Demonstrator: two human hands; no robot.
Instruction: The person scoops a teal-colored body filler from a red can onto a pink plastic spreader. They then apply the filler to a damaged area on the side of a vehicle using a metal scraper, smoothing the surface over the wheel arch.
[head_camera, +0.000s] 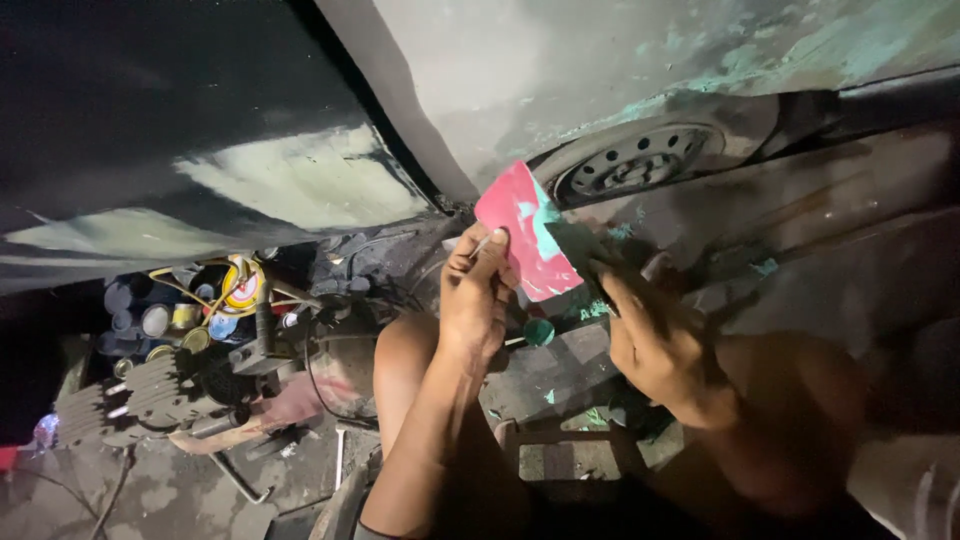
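Two hands near a red card (527, 232), wheel (635, 160) behind, cans (160, 320) left

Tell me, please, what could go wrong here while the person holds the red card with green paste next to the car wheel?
1. The left hand pinches only the edge of the red card, so the card may slip and drop its green paste.
2. The right hand looks blurred, and the scene is dim; paste might smear where it is unwanted on the car body.
3. The cans and the machine crowd the ground beside the knee.
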